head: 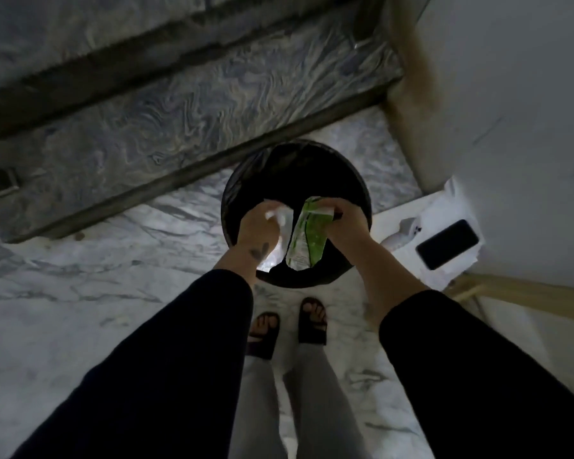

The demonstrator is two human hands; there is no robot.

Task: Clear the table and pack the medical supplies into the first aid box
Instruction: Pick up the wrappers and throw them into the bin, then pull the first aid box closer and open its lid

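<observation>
While the person stands on a pale marble floor (80, 293) veined with grey, the downward view takes in marble steps (179, 104) climbing away at the top left and a white wall (511, 94) on the right. Two arms in dark sleeves (166, 359) reach forward from the bottom of the view over a round black bin (295, 167) lined with a dark bag, which sits on the floor at the foot of the steps. Below the bin, grey trouser legs (299, 392) and two feet in dark open sandals (312, 321) point toward it. To the right of the bin, a low white ledge (395, 220) holds a sheet of white paper (444, 207) with a black phone (447, 244) lying on it, and just beside that a small white object too blurred to name. Over the bin's mouth, the right hand (342, 223) is closed on the top edge of a green and white wrapper (307, 236), which hangs down crumpled above the opening. Beside it, the left hand (256, 226), with a small dark mark at the wrist, is closed around a bunch of white and clear plastic scraps (280, 220), also held above the bin. The first aid box and table are out of view.
</observation>
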